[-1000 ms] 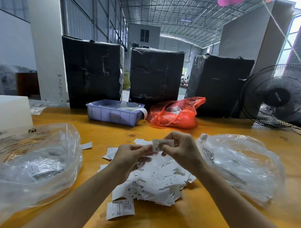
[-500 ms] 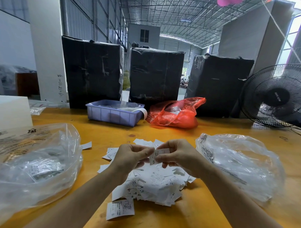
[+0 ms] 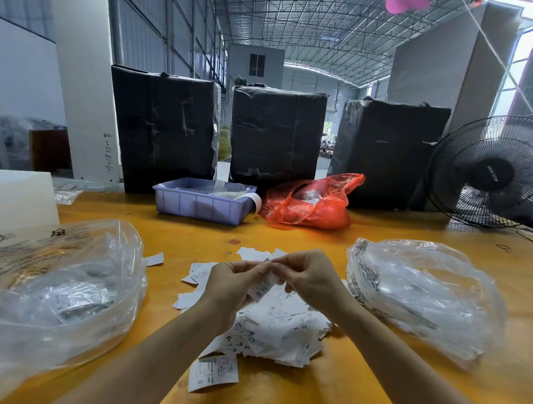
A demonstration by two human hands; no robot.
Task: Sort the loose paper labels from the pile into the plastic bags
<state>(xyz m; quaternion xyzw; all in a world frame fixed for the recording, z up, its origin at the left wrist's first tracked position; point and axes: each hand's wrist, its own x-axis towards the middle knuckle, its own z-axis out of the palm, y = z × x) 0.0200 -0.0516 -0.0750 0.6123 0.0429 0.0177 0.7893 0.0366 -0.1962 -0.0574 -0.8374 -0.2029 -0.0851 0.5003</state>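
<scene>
One label (image 3: 264, 285) pinched between both hands just above the pile (image 3: 273, 329), mid-bench near the front edge. Left hand (image 3: 236, 287) fingertips grip its upper edge, right hand (image 3: 309, 279) pinches the same strip. I read this as checking the size print before picking a bag. Clear bag on the left (image 3: 62, 291) already holds labels; clear bag on the right (image 3: 419, 294) sits just beside the pile, so both are a short reach. Purple bin (image 3: 198, 205) and red bag (image 3: 310, 203) sit at the back edge.

Two clear bags (image 3: 63, 288), three black bales (image 3: 165, 128)
</scene>
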